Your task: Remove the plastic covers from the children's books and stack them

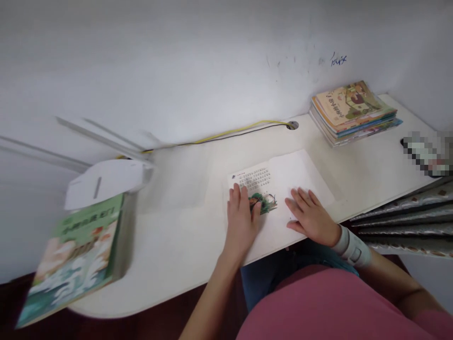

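An open picture book (283, 177) lies on the white desk (177, 236), its left page showing printed text and a green drawing. My left hand (242, 217) rests flat on the left page, fingers stretched out over the drawing. My right hand (311, 217) lies flat on the blank right page with fingers spread; a white band sits on that wrist. Neither hand holds anything.
A stack of picture books (354, 113) sits at the desk's far right corner. A thick green book (78, 255) stands at the left edge, with a white desk lamp (106, 182) behind it. A yellow cable (230, 132) runs along the wall to a desk hole.
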Action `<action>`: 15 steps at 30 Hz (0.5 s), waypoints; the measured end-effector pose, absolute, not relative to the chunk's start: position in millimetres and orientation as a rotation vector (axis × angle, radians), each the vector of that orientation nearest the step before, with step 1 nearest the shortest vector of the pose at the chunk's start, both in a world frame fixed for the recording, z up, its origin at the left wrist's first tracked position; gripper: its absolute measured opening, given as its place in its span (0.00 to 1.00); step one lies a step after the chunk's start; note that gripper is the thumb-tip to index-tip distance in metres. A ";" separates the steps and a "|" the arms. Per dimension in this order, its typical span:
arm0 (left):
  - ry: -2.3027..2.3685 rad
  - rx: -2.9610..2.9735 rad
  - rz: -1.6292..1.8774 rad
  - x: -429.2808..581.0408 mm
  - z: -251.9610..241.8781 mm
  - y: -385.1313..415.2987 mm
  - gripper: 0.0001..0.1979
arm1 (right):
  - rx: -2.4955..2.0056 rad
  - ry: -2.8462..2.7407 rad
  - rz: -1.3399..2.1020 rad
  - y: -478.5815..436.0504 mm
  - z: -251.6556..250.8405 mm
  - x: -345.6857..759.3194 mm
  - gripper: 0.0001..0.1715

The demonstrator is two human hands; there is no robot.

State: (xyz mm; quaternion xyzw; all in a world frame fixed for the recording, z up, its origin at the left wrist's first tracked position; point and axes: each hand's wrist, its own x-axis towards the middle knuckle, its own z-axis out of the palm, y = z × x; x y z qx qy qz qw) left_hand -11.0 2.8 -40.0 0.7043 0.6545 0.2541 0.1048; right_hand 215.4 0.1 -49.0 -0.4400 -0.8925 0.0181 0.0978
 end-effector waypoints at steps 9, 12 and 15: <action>2.092 1.930 0.677 -33.0 -61.7 -17.0 0.36 | -1.335 -2.586 0.038 -1.5 -53.9 211.0 0.40; 2.093 1.945 0.663 -32.3 -59.1 -18.1 0.36 | -1.373 -2.561 0.040 -2.1 -53.8 208.6 0.40; 2.094 1.947 0.672 -34.4 -61.0 -18.0 0.36 | -1.397 -2.548 0.050 -2.4 -53.0 207.5 0.40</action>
